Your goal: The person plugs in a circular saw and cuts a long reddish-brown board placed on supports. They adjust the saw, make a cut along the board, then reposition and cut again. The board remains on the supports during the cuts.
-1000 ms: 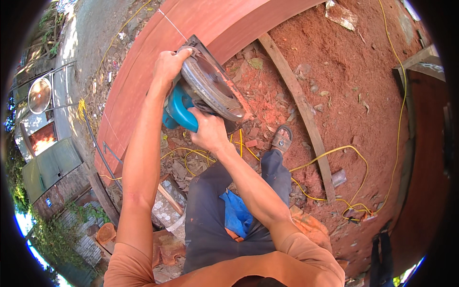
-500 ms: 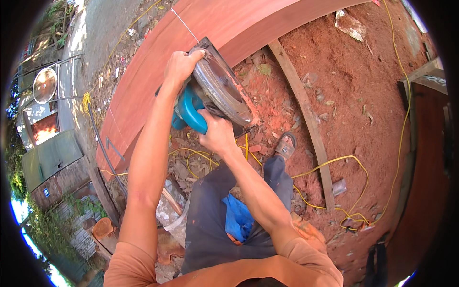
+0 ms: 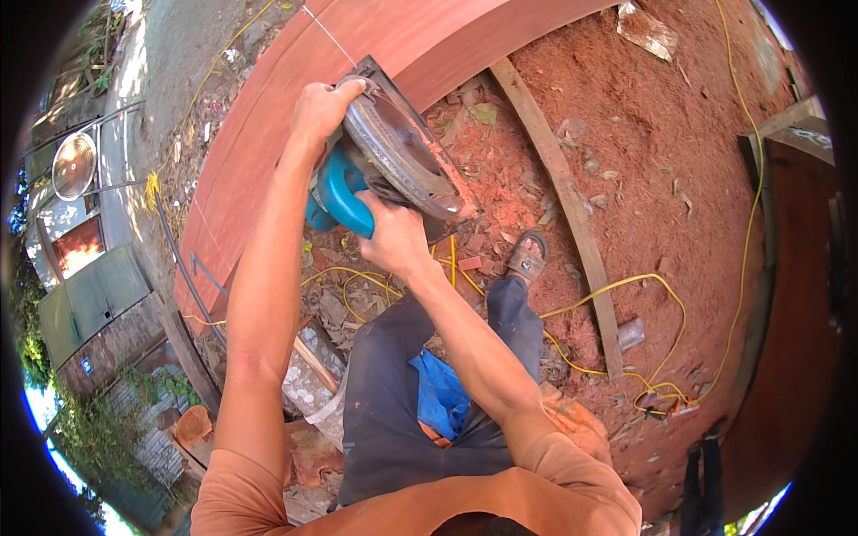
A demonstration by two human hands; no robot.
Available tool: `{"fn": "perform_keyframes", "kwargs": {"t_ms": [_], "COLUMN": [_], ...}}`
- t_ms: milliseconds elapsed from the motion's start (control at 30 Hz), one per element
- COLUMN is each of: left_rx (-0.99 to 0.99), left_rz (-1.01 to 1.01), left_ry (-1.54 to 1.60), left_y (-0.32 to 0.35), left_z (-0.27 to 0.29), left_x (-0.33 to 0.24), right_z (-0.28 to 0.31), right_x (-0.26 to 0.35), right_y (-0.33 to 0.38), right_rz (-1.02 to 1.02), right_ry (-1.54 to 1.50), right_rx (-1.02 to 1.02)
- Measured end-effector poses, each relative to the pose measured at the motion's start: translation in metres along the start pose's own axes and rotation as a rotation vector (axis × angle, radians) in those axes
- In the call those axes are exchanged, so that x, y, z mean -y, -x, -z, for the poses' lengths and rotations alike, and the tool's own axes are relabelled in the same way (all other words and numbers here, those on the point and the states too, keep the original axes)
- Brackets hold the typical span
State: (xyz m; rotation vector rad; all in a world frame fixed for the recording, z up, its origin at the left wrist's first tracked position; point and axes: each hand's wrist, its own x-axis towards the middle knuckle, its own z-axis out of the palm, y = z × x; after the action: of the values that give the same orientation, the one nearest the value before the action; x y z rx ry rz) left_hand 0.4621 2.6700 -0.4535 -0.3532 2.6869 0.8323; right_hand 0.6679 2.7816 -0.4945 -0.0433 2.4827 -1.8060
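A circular saw (image 3: 398, 147) with a teal handle and a dark metal base plate rests at the edge of a big reddish-brown wood slab (image 3: 268, 134). My left hand (image 3: 322, 112) is closed around the front part of the saw, beside its round blade guard. My right hand (image 3: 393, 234) wraps the teal rear handle; some of its fingers are hidden. A thin pale line (image 3: 328, 34) crosses the slab and meets the saw's front edge. Reddish sawdust lies along the base plate. The blade's cutting edge is hidden.
A yellow cord (image 3: 617, 288) loops over the sawdust-covered ground by my sandalled foot (image 3: 527, 256). A narrow wooden plank (image 3: 567, 201) lies to the right. Another dark reddish slab (image 3: 795, 268) stands at the far right. A round fan (image 3: 75, 167) is at the left.
The whole view has shifted slightly, so everything sits a little farther up and left. Both hands keep their grip on the saw, which shows no clear movement along the slab.
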Motion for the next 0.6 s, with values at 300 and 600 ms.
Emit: {"fn": "perform_keyframes", "kwargs": {"t_ms": [300,600], "left_rx": [0.025,0.043], "left_rz": [0.012,-0.001], "left_ry": [-0.053,-0.104], "left_y": [-0.0014,0.0019], "left_z": [0.0038,0.0059], "left_x": [-0.0019,-0.0079], "right_z": [0.0009,0.0043], "right_x": [0.0011,0.0041], "right_y": [-0.0015,-0.0037], "right_rz": [0.001,-0.086], "right_ry": [-0.011,0.009], "right_rx": [-0.005,0.095]}}
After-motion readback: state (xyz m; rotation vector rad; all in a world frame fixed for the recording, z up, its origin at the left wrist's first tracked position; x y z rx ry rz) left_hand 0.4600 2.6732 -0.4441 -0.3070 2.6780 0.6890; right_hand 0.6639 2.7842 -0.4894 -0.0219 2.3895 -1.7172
